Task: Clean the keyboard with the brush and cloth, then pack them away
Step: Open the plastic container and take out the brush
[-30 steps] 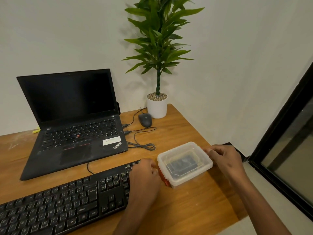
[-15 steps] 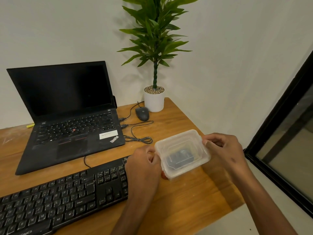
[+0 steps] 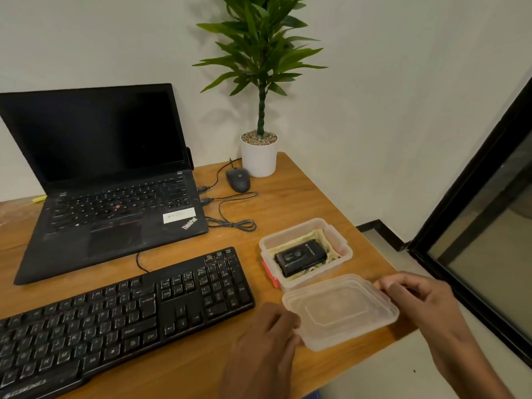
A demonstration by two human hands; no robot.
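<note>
Lid (image 3: 339, 311) now off the box (image 3: 306, 254) (it was on a moment ago), held just in front of it, left hand (image 3: 267, 341) and right hand (image 3: 417, 298) gripping its ends. Brush (image 3: 300, 256) and cloth (image 3: 324, 240) inside; keyboard (image 3: 121, 312) left of box. Cleaning not started.

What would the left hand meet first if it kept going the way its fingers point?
The left hand already holds the lid; straight beyond it, probably the right hand at the opposite edge. Depth is unclear.

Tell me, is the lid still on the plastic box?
No, both hands hold the lid clear of the open box, nearer the person.
</note>
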